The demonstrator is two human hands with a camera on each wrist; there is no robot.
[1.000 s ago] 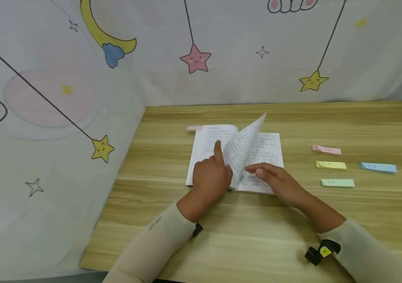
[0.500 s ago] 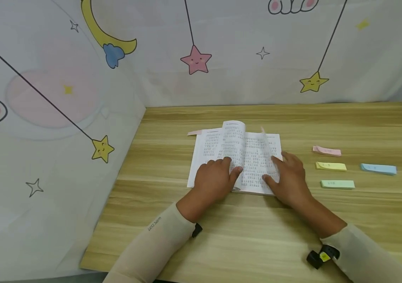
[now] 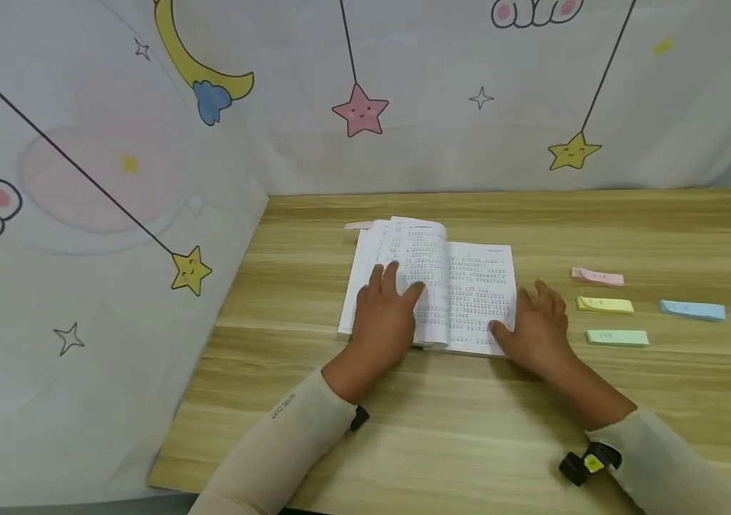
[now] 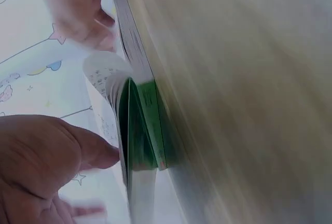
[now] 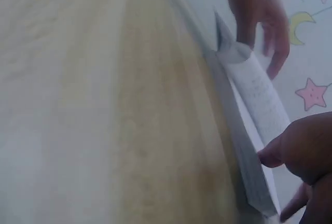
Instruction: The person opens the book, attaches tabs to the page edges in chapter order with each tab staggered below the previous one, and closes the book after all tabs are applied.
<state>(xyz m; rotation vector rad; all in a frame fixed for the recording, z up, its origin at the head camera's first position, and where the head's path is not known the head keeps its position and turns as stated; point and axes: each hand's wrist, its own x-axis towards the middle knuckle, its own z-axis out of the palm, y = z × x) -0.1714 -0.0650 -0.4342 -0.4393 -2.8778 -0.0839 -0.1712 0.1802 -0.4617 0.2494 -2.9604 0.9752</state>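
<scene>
An open book (image 3: 481, 286) with rows of small print lies on the table, its left pages bulging up near the spine. Part of its green cover (image 4: 148, 125) shows in the left wrist view. My left hand (image 3: 383, 318) rests on the left pages with fingers spread. At the book's right edge is my right hand (image 3: 538, 329), its thumb at the lower right page and its fingers loosely bent by the side. In the right wrist view, the right thumb (image 5: 272, 154) touches the edge of the pages. A pink paper tab (image 3: 359, 225) sticks out at the upper left.
Right of the book lie pink (image 3: 597, 277), yellow (image 3: 605, 305), green (image 3: 618, 337) and blue (image 3: 692, 310) sticky-note pads on the wooden table (image 3: 468, 429). A white cloth (image 3: 443, 157) printed with stars and a moon hangs behind and at the left.
Raised pages have gone over to the left side, leaving the right page flat. My right hand has moved right to the book's edge; my left hand's fingers have spread on the left pages.
</scene>
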